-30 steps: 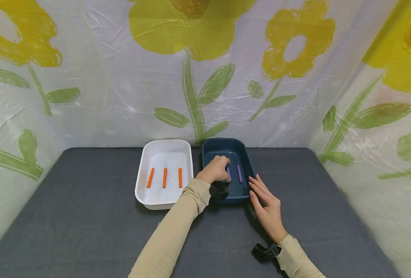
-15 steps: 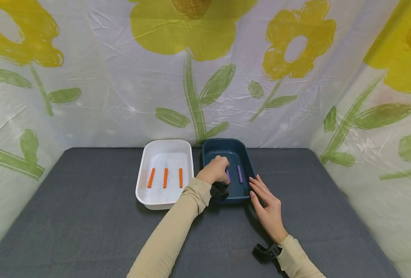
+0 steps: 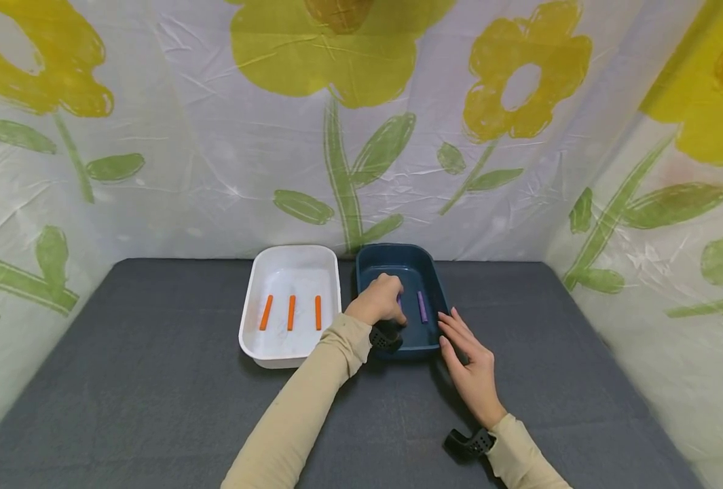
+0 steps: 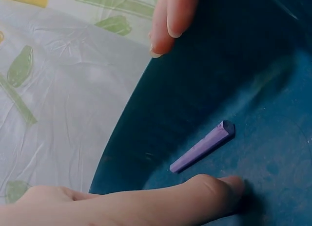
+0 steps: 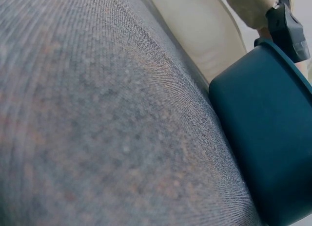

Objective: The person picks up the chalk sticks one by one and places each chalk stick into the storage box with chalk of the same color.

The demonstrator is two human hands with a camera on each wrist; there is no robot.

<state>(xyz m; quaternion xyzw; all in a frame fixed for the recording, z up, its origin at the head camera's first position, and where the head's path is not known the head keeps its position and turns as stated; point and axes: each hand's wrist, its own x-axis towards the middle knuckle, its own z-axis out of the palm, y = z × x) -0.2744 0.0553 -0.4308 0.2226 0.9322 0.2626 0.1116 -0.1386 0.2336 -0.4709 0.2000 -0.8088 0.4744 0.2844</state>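
My left hand (image 3: pixel 378 300) reaches over the near part of a dark blue tray (image 3: pixel 406 350). A purple stick (image 4: pixel 204 146), faceted and chalk-like, lies on the tray floor between its thumb and fingers. In the left wrist view a gap shows between that stick and both the thumb (image 4: pixel 209 197) and the raised fingertips. A second purple stick (image 3: pixel 422 307) lies to the right in the same tray. My right hand (image 3: pixel 472 370) rests its extended fingers against the tray's right front wall; the right wrist view does not show this hand.
A white tray (image 3: pixel 294 355) stands just left of the blue one. Three orange sticks (image 3: pixel 290 313) lie spaced apart in it. Both trays sit near the back edge of a table with dark grey cloth (image 3: pixel 153 380). A flower-printed curtain (image 3: pixel 214 156) rises behind them.
The purple stick between my left thumb and fingers has shifted slightly left and shows less past the hand. The right hand has stayed in place.
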